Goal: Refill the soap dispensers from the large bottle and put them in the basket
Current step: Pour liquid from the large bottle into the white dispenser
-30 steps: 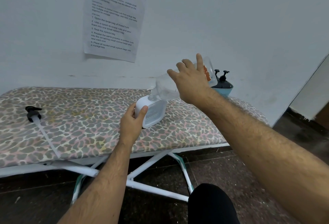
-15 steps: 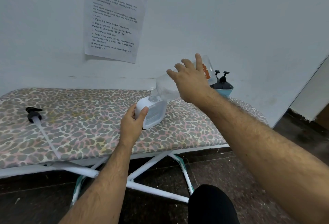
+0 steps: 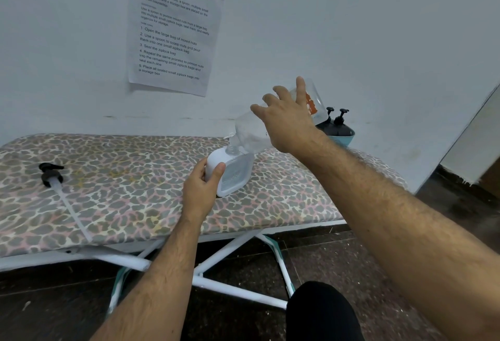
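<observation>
My left hand [image 3: 201, 187] grips a white soap dispenser [image 3: 232, 174] that stands with no pump on the leopard-print board [image 3: 121, 191]. My right hand [image 3: 286, 121] holds the large clear bottle [image 3: 250, 135] tipped down to the left, its mouth at the dispenser's open neck. The bottle carries an orange label [image 3: 311, 103] near its raised base. A black pump head with its long clear tube [image 3: 51, 174] lies loose on the board at the left. Two dark pump dispensers [image 3: 335, 121] stand in a light blue basket [image 3: 342, 139] at the back right.
The board rests on white crossed legs [image 3: 230, 254] over a dark floor. A printed paper sheet [image 3: 176, 26] hangs on the white wall behind. My dark-clad knee [image 3: 322, 311] shows at the bottom.
</observation>
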